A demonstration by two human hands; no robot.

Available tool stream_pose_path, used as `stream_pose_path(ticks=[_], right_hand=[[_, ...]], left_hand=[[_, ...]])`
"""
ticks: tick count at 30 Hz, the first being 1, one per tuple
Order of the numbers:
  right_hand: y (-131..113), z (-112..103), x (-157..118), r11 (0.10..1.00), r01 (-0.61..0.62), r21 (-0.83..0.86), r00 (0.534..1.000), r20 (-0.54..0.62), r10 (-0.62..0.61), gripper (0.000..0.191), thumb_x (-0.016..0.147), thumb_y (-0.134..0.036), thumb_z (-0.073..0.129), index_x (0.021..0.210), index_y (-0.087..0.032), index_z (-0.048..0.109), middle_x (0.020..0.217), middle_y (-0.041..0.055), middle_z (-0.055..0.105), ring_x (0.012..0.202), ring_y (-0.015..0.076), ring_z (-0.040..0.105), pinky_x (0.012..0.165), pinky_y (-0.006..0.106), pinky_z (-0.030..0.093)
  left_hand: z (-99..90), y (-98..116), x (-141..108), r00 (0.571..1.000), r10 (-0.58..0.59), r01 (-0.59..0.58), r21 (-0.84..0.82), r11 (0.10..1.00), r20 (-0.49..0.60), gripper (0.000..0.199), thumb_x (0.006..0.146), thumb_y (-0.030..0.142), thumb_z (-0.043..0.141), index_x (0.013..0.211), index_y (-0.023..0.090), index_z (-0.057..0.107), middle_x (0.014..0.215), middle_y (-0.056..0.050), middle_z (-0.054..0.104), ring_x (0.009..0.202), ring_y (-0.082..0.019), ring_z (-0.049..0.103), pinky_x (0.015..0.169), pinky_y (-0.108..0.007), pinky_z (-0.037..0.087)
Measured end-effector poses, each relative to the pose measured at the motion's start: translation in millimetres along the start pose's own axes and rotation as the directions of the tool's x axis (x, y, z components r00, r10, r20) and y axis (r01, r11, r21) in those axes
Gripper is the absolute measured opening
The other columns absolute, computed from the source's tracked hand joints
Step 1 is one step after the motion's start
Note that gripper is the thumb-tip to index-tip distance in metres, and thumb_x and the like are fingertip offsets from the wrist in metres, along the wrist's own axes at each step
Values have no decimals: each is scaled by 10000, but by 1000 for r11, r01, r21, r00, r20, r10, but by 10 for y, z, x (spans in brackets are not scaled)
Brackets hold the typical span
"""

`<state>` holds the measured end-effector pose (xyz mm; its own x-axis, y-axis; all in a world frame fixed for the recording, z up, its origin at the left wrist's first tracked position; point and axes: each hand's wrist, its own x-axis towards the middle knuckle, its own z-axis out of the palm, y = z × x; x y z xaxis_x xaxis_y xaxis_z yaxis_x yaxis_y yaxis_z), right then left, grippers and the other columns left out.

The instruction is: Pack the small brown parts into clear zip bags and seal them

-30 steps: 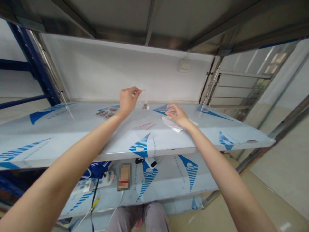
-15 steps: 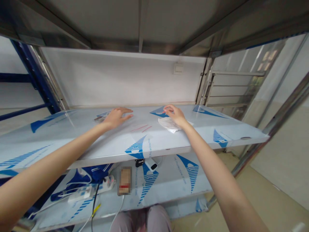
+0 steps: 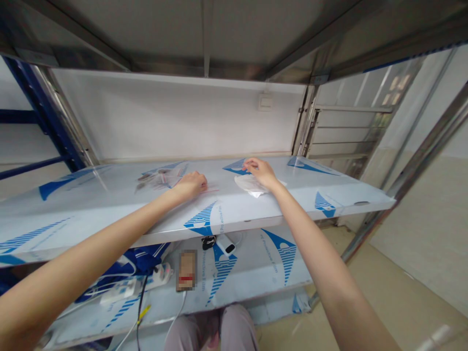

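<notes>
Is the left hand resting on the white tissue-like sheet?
No, the left hand is near the red strips, while the white sheet lies by the right hand.

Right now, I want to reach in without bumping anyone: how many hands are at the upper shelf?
2: the left hand beside the small clear bags, the right hand by the white sheet. No other hand shows.

The single head-worn view looks forward and down from above the lap in grey trousers (image 3: pixel 239 329), over the counter covered in blue-printed pale film (image 3: pixel 120 200), facing the plain white wall (image 3: pixel 175 117) behind it.
</notes>
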<state>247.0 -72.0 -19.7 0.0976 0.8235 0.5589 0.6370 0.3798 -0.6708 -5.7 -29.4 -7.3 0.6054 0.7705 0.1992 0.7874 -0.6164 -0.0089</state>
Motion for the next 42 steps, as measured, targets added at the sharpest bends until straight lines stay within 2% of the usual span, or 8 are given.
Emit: stream_pose_path(ticks=[6, 12, 16, 20, 24, 30, 38, 42], right_hand=[[-5, -13, -5, 1000, 6, 2, 1000, 26, -6, 107, 818, -223, 500, 807, -206, 605, 848, 31, 702, 819, 167, 635, 760, 303, 451], [39, -71, 56, 999, -15, 44, 989, -144, 21, 125, 806, -289, 492, 838, -215, 588, 846, 26, 692, 777, 160, 627, 709, 289, 465], [222, -246, 133, 985, -53, 166, 842, -522, 133, 251, 818, -303, 373, 994, -222, 532, 943, 50, 666, 782, 157, 625, 637, 263, 466], [434, -375, 180, 937, -129, 326, 665, -672, 325, 292, 813, -292, 293, 1013, -202, 486, 935, 78, 658, 652, 143, 613, 513, 241, 441], [433, -351, 195, 923, -161, 351, 735, -581, 349, 219, 770, -297, 356, 922, -214, 490, 841, 47, 670, 582, 132, 594, 454, 219, 424], [123, -248, 137, 881, -276, 384, 797, -420, 433, 182, 713, -203, 412, 860, -207, 520, 759, 13, 662, 561, 112, 552, 471, 203, 413], [-95, -124, 46, 927, -231, 295, 958, -96, 270, 135, 736, -193, 460, 819, -175, 565, 698, -2, 619, 517, 76, 501, 440, 175, 363], [-124, -62, -9, 950, -195, 245, 975, 155, 160, 134, 747, -228, 507, 832, -177, 597, 711, 11, 631, 570, 94, 550, 458, 184, 394]], left_hand=[[-63, -168, 66, 1000, -12, 17, -235, 972, 21, 245, 780, 291, 498, 809, 217, 730, 916, -98, 721, 840, -229, 660, 735, -275, 446], [-231, -269, 121, 980, -135, 123, -90, 988, -148, 120, 670, 217, 625, 687, 260, 735, 809, -54, 732, 780, -233, 660, 666, -266, 454], [-268, -249, 167, 964, -154, 158, 4, 987, -217, 104, 607, 157, 649, 576, 236, 708, 673, -55, 708, 788, -258, 660, 665, -280, 465], [-261, -133, 280, 964, -164, 83, -349, 933, -209, 96, 620, 133, 634, 558, 190, 679, 617, -53, 691, 730, -224, 668, 702, -291, 493], [-232, 39, 422, 952, -233, 13, -738, 675, -197, 81, 689, 176, 615, 679, 146, 689, 693, -80, 711, 650, -184, 662, 676, -301, 514], [-185, 171, 636, 866, -276, -86, -669, 738, -416, 61, 666, 168, 664, 681, 141, 717, 742, -85, 720, 744, -201, 651, 755, -308, 484], [0, 283, 616, 847, -433, -111, -898, 426, -310, 85, 578, 182, 717, 644, 130, 708, 531, -15, 639, 519, -105, 538, 528, -204, 410], [52, 392, 547, 854, -476, -82, -957, 278, -211, 103, 611, 198, 699, 555, 122, 656, 448, 23, 548, 448, -73, 460, 508, -203, 393]])
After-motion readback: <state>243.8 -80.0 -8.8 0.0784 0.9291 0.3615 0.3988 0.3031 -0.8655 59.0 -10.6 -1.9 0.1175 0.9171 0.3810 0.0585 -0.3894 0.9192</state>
